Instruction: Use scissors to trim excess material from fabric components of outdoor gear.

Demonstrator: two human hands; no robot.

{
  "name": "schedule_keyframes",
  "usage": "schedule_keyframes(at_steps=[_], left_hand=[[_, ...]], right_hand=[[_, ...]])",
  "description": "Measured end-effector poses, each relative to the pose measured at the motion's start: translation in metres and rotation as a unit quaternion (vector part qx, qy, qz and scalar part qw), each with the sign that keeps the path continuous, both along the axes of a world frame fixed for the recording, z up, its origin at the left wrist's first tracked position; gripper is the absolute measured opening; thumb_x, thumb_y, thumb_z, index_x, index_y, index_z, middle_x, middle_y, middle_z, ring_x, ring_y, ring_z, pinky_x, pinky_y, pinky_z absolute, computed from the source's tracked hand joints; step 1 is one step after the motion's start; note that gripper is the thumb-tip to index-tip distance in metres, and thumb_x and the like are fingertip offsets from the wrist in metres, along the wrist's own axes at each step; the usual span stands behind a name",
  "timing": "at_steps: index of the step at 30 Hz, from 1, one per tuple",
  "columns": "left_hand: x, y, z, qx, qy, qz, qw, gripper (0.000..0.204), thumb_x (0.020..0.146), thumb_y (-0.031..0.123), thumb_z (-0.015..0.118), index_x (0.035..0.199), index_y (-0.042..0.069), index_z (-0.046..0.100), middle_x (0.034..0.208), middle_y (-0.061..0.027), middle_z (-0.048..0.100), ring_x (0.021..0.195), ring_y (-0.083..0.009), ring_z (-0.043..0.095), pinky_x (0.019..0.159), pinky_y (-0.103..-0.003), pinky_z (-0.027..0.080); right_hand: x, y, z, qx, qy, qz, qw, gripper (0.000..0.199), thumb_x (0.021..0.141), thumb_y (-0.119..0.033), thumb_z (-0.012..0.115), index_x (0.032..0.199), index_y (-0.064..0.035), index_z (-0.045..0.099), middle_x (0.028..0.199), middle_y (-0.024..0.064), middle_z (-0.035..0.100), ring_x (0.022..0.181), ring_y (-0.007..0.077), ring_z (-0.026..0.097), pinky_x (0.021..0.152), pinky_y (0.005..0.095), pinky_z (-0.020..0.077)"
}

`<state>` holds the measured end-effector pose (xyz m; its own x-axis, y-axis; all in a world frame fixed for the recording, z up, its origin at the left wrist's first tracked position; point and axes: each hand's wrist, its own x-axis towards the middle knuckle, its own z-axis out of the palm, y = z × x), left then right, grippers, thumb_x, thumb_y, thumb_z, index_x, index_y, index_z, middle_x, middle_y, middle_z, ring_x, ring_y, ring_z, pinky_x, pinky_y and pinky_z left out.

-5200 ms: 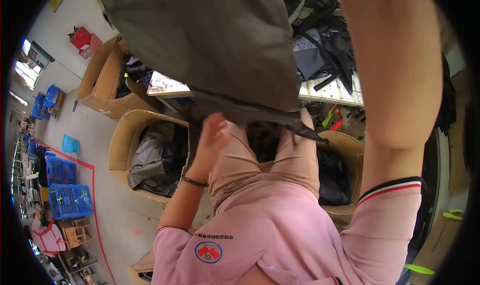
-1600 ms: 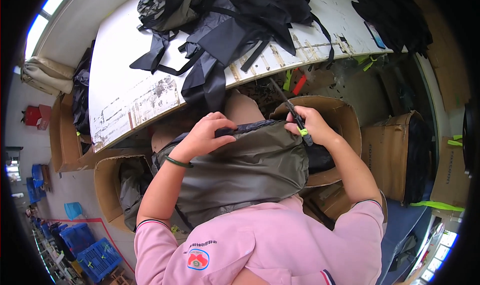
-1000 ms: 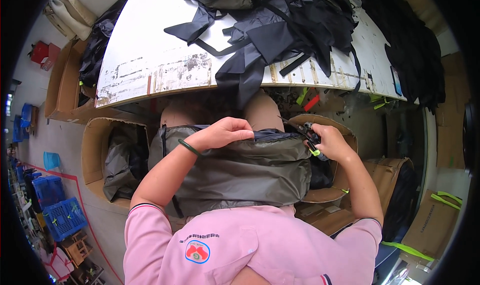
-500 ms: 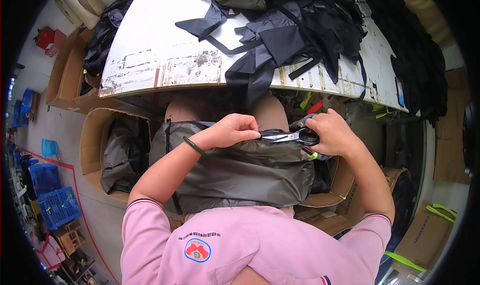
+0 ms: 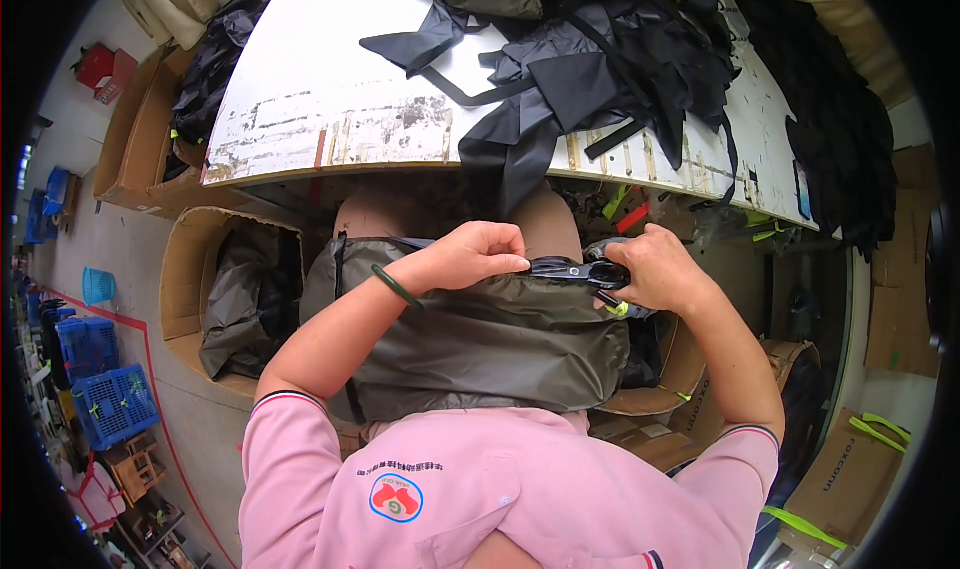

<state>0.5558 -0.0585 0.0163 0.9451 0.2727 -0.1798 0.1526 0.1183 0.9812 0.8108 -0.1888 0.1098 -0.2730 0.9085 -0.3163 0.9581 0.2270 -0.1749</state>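
the olive bag is held on the lap, below the worktop edge. its top edge is pinched by the left hand; the right hand is closed on the black zip end. the fabric looks soft, light, slippery; best held at the stiffer seam.

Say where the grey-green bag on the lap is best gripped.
Probably at its far top edge, coming from above. The grey-green bag lies flat across the lap with that edge raised, where the left hand already pinches it and the right hand holds the dark trim.
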Motion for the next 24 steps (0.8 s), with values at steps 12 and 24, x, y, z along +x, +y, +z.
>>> schedule_keyframes(at_steps=[12, 24], left_hand=[[0.002, 0.002, 0.004, 0.042, 0.013, -0.005, 0.999, 0.019, 0.093, 0.019, 0.066, 0.089, 0.002, 0.059, 0.073, 0.0003, 0.060, 0.068, -0.0066, 0.047, 0.061, -0.026, 0.042], [0.003, 0.001, 0.006, 0.037, 0.017, -0.008, 0.999, 0.020, 0.095, 0.020, 0.064, 0.088, 0.003, 0.057, 0.072, 0.0031, 0.055, 0.067, -0.0051, 0.043, 0.058, -0.024, 0.038]], right_hand=[[-0.013, 0.010, 0.007, 0.001, 0.021, 0.002, 1.000, 0.046, 0.066, -0.049, 0.080, 0.074, -0.0087, 0.060, 0.064, 0.0086, 0.061, 0.070, 0.0291, 0.062, 0.073, 0.0375, 0.0389], [-0.018, 0.012, 0.007, -0.001, 0.018, 0.009, 1.000, 0.044, 0.068, -0.048, 0.079, 0.078, -0.0084, 0.064, 0.065, 0.0104, 0.063, 0.069, 0.0293, 0.062, 0.076, 0.0377, 0.0393]])
